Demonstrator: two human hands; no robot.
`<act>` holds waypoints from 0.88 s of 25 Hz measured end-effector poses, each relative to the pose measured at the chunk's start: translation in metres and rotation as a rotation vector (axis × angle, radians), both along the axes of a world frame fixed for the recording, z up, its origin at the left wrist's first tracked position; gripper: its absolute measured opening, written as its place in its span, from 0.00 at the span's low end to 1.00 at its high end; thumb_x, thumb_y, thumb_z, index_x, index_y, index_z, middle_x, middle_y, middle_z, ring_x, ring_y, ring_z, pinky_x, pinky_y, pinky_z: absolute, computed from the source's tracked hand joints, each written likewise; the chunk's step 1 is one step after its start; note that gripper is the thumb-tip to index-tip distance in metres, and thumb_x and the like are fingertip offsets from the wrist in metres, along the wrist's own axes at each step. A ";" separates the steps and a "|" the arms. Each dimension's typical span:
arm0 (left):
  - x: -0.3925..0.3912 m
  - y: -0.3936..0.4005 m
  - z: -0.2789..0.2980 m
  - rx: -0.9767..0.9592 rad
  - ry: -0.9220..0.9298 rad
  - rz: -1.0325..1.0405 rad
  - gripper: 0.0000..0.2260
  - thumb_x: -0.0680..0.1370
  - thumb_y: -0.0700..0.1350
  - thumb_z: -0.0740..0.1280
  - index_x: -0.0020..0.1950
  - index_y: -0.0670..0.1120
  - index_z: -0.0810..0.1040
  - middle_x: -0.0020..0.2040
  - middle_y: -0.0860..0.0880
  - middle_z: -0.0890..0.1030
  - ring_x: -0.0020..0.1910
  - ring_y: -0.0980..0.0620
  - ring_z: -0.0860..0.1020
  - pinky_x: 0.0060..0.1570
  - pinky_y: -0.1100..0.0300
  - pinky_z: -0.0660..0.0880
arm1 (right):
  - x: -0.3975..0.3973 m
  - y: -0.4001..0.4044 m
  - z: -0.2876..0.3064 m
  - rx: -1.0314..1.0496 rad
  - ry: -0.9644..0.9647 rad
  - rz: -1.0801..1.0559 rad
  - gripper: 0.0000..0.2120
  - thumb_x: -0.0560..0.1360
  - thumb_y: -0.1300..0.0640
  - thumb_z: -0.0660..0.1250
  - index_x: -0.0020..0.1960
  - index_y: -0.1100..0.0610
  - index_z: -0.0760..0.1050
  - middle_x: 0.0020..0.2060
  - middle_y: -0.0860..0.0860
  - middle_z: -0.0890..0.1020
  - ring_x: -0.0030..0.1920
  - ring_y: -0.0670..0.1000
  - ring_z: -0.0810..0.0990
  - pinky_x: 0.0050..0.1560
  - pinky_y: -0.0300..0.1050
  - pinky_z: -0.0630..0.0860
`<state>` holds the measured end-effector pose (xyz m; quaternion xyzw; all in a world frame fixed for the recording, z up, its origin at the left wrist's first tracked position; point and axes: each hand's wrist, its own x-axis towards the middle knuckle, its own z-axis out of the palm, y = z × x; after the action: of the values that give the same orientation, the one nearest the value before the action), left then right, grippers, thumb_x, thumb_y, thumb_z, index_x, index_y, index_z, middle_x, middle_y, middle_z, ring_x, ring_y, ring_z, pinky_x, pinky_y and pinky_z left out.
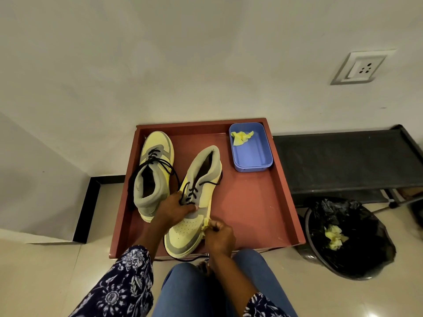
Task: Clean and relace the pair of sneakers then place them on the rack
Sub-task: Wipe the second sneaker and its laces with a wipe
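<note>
Two yellow and grey sneakers with black laces sit on a red tray [256, 202]. The left sneaker [154, 172] stands with its toe toward the wall, laces loose. The right sneaker [196, 202] points its toe toward me. My left hand [175, 208] grips it across the laced middle. My right hand [218, 236] pinches a small yellow cloth [205, 226] against the sneaker's right side near the toe.
A blue plastic tub [254, 156] holding another yellow cloth scrap [240, 137] sits at the tray's back right. A dark low rack [343, 161] stands to the right against the wall. A bin with a black bag [348, 239] holds yellow scraps. My knees are below the tray.
</note>
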<state>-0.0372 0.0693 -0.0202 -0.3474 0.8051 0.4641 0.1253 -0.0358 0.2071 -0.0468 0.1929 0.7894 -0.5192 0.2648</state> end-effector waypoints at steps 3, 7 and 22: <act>-0.001 -0.001 0.002 0.006 -0.003 -0.027 0.20 0.67 0.51 0.73 0.53 0.42 0.77 0.50 0.45 0.82 0.50 0.46 0.79 0.53 0.51 0.75 | -0.014 -0.009 -0.003 -0.005 -0.026 -0.080 0.10 0.71 0.65 0.66 0.47 0.55 0.83 0.45 0.52 0.84 0.43 0.50 0.79 0.46 0.39 0.75; 0.000 -0.004 0.003 0.021 -0.023 -0.062 0.23 0.63 0.54 0.70 0.53 0.42 0.77 0.50 0.44 0.82 0.51 0.46 0.79 0.56 0.48 0.76 | -0.043 -0.015 -0.005 -0.082 -0.039 -0.089 0.10 0.69 0.68 0.67 0.44 0.57 0.83 0.38 0.53 0.84 0.38 0.52 0.80 0.48 0.50 0.80; -0.003 0.000 0.007 0.040 -0.042 -0.054 0.14 0.73 0.45 0.70 0.55 0.41 0.76 0.51 0.42 0.81 0.44 0.48 0.77 0.45 0.55 0.76 | -0.119 -0.036 -0.009 -0.112 0.089 -0.228 0.17 0.69 0.71 0.62 0.31 0.50 0.73 0.42 0.56 0.83 0.42 0.55 0.81 0.46 0.57 0.81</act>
<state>-0.0404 0.0693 -0.0135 -0.3327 0.8020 0.4691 0.1615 -0.1551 0.1713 -0.0557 0.2433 0.7431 -0.5970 0.1793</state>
